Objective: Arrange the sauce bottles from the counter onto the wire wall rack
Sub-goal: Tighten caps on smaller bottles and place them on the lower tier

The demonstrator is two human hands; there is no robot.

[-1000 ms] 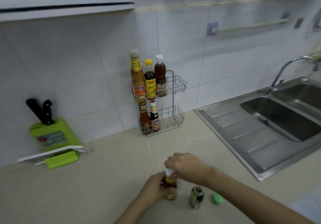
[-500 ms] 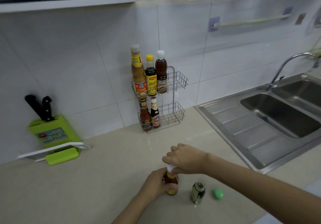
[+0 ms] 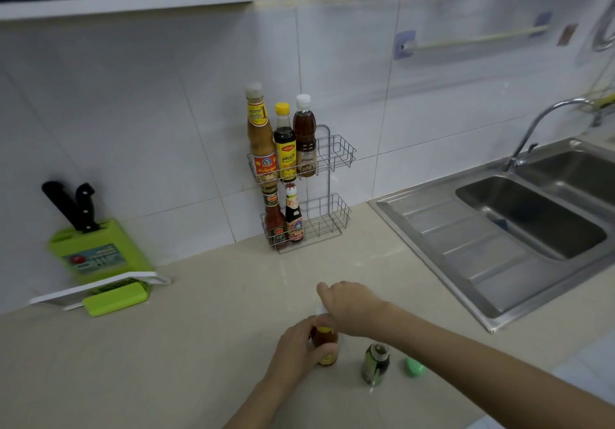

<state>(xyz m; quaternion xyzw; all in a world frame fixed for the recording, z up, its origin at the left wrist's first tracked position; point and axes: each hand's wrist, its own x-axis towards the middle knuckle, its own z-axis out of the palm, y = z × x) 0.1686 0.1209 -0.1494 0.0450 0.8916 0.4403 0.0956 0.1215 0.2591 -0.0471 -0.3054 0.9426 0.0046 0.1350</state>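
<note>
Counter [image 3: 206, 345]: two bottles not yet racked, near front edge. Rack [image 3: 332, 159] against the tiled wall: three bottles on the top shelf, two on the bottom, free slots on the right of both. Left hand [image 3: 299, 348] wrapped around the body of the small amber bottle [image 3: 327, 345], upright on the counter. Right hand [image 3: 352, 305] closed over its white cap, likely tightening. Advice: seat cap fully first, keep base planted while twisting. Open green bottle [image 3: 376, 362] just beside, its green cap [image 3: 414, 366] loose: don't elbow it.
</note>
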